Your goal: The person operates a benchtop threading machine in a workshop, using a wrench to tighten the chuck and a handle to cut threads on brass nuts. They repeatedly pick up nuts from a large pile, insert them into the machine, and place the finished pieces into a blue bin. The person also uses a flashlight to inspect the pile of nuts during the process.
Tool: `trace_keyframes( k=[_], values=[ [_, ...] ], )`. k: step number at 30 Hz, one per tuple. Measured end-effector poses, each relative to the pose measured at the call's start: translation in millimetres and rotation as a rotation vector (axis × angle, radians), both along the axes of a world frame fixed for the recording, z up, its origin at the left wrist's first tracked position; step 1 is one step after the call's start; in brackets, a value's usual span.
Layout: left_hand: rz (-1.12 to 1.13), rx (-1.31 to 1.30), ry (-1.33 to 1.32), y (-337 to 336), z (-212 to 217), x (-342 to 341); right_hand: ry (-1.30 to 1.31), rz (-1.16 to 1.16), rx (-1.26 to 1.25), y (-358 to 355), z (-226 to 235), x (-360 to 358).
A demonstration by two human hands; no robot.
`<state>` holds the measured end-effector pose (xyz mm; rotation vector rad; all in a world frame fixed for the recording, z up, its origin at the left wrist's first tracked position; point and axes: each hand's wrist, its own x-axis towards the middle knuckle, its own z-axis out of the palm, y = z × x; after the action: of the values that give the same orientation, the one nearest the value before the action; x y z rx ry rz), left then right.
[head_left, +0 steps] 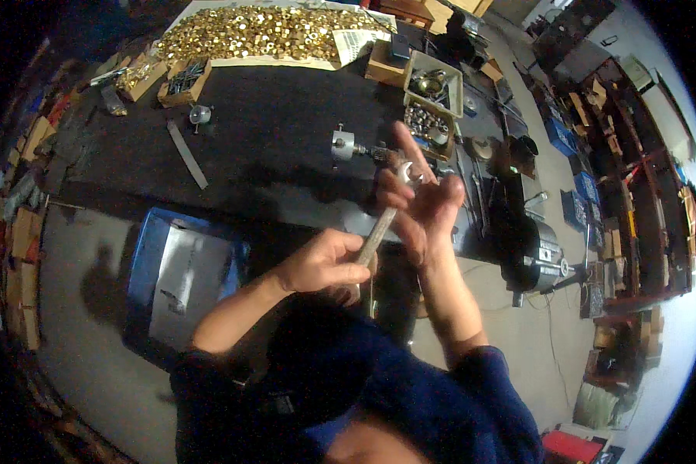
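Observation:
An open-end wrench [377, 235] slants up to the right between my two hands, over the near edge of the dark bench. My left hand [321, 261] is closed around its lower handle. Higher up, my right hand [429, 207] is turned palm up, some fingers curled over the wrench near its open jaw, index finger and thumb stretched out. Just beyond the right fingers is a silver cylindrical metal fitting [342, 145] with small side pins and a threaded stem. The stem's far end is hidden by my right hand.
Brass nuts [263, 35] lie heaped on paper at the bench's back. Small boxes of screws [185, 81], a flat metal strip [187, 153] and a round fitting [200, 116] are left. Trays of metal parts [429, 127] and a vise [541, 251] stand right; a blue crate [143, 271] sits lower left.

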<state>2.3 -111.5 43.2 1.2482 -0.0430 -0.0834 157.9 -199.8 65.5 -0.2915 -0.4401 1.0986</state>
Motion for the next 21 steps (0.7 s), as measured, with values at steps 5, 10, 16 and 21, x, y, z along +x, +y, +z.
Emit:
trace_keyframes(
  k=[5, 10, 16, 21],
  values=[
    [-0.016, 0.007, 0.057, 8.0, 4.0, -3.0, -0.583, -0.552, -0.272, -13.1, 0.9, 7.0],
    [0.085, 0.264, -0.195, 14.7, -13.7, -6.7, -2.125, -0.728, 0.121, -42.7, 26.0, 0.8],
    [0.23, 0.735, -0.668, 6.6, 6.7, 2.1, -2.293, -0.422, 0.092, -25.5, 3.8, -19.4],
    [0.328, 0.187, -0.144, 49.8, 0.5, 9.9, -1.752, -0.422, -0.147, -25.6, 19.9, -5.7]
  ],
)
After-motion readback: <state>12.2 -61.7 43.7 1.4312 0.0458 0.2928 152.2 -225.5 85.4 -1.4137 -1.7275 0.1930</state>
